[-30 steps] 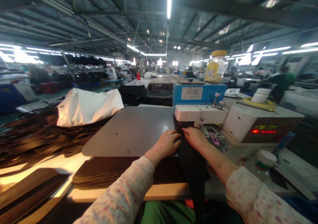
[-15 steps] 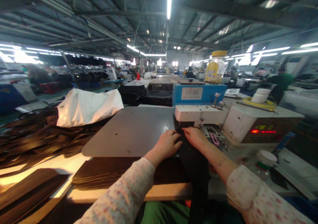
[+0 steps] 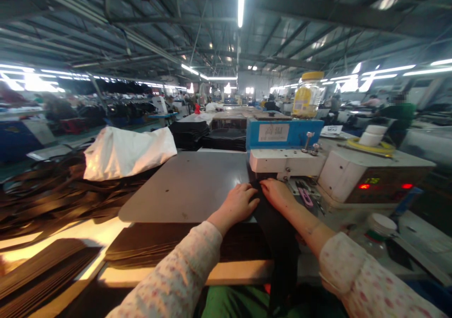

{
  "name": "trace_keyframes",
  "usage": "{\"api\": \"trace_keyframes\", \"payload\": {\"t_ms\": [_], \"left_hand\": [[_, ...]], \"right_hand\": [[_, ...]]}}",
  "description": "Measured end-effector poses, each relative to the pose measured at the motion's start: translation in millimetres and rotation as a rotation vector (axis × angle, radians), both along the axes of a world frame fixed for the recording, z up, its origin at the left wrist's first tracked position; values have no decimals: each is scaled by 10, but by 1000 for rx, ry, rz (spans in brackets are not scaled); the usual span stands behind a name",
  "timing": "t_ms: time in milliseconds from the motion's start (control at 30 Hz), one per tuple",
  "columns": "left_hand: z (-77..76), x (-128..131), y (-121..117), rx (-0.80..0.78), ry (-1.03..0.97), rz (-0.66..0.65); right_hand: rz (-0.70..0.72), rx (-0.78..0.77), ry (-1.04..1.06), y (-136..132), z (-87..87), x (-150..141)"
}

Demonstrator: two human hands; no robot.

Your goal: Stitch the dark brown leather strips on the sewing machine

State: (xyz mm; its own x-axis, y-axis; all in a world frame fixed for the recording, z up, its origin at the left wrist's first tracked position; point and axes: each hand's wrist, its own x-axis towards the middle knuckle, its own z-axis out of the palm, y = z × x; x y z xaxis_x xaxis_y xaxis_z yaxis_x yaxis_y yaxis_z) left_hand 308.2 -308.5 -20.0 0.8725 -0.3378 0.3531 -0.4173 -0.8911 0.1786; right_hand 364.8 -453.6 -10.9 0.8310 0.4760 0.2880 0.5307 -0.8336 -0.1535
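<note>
A long black fabric strip (image 3: 278,233) runs from under the white pressing head (image 3: 270,161) of the machine, over the table edge and down toward my lap. My left hand (image 3: 241,200), its fingers bent, grips the strip's left edge beside the grey metal plate (image 3: 197,181). From the right, my right hand (image 3: 276,193) pinches the strip's other edge close in front of the head. Both hands stay near each other, with the strip between them. The strip's far end is hidden under the head.
Stacked dark pieces (image 3: 151,247) lie under the plate, with more strips (image 3: 52,191) heaped at left beside a white bag (image 3: 129,151). At right are pink-handled snips (image 3: 304,195), a control box (image 3: 381,181) and a lidded jar (image 3: 379,231). A yellow-capped jar (image 3: 306,97) stands behind.
My hands hold almost the same position on the strip. The view has shifted slightly, and the control box's lit digits read differently.
</note>
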Motion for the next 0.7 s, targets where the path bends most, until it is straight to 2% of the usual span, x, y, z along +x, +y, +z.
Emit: {"api": "trace_keyframes", "payload": {"t_ms": [300,700], "left_hand": [[-8,73,38,6,0,-5],[-29,94,50,2,-12,-36]], "right_hand": [[-28,66,34,-14,11,25],[-60,77,44,6,-17,28]]}}
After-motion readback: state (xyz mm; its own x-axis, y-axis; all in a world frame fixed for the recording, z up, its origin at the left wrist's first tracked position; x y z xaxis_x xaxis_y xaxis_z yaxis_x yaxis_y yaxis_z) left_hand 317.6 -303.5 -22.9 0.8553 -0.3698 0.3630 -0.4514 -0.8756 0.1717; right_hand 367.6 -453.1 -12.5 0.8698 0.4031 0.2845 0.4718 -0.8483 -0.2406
